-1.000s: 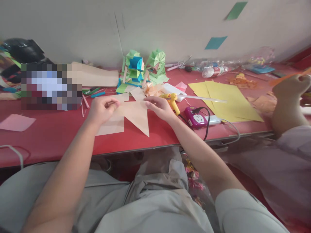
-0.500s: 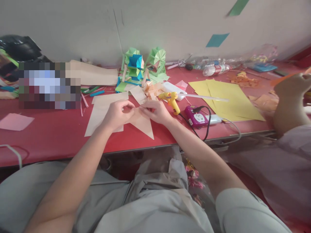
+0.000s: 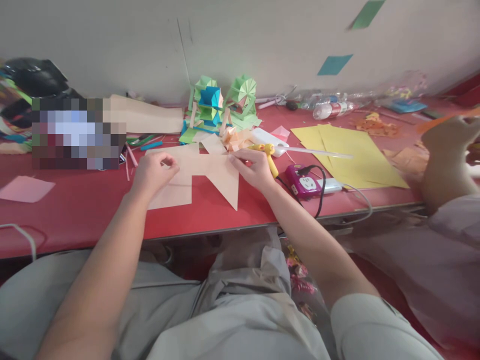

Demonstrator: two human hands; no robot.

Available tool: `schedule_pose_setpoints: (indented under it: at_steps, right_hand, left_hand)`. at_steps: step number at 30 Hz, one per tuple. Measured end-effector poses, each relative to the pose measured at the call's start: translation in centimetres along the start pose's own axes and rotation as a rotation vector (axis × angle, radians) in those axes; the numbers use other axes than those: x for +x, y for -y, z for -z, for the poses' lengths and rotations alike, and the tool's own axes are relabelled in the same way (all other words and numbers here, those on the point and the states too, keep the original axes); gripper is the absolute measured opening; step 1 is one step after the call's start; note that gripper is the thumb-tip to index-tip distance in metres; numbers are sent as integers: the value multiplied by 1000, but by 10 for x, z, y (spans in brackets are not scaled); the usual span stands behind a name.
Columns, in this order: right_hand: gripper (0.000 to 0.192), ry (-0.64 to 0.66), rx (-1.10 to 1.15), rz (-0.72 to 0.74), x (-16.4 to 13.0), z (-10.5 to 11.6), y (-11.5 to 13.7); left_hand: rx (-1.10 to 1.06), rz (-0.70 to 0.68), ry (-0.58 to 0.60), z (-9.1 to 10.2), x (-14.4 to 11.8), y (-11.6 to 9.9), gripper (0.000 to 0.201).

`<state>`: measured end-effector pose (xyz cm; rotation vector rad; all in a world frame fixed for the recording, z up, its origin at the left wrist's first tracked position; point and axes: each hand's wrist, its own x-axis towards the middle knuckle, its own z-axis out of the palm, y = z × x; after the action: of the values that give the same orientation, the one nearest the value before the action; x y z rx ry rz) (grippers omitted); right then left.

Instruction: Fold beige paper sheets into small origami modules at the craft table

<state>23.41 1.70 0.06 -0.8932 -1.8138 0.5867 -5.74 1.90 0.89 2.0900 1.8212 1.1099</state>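
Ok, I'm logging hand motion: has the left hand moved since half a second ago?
Yes, the left hand has moved leftward, farther from the purple power socket.

Plain beige paper (image 3: 225, 175) lies near the front edge of the red worktop (image 3: 168, 222). The glue gun (image 3: 273, 164) is yellow, the socket block (image 3: 294, 178) purple with a white face. Toward the back edge, folded models (image 3: 242, 90) show pale green and bright blue.
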Motion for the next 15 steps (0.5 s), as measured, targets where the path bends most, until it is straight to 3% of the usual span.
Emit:
schedule_pose_setpoints:
  at_steps: [4,6,11,15]
  right_hand:
    - [32,-5,49,-39,0,0,1]
    - [31,14,80,-52,0,-2,-2]
    - [31,-18,109,-91,2,-7,-8]
    - [32,-29,114,-124,3,-7,-10]
  left_hand:
    - [-203,81,-5,4,2,-5,9]
    - [-429,70,82,4,2,-15,22]
    - [-734,116,277,-1,-1,-35,42]
    - [-820,210,333,-5,-3,-40,74]
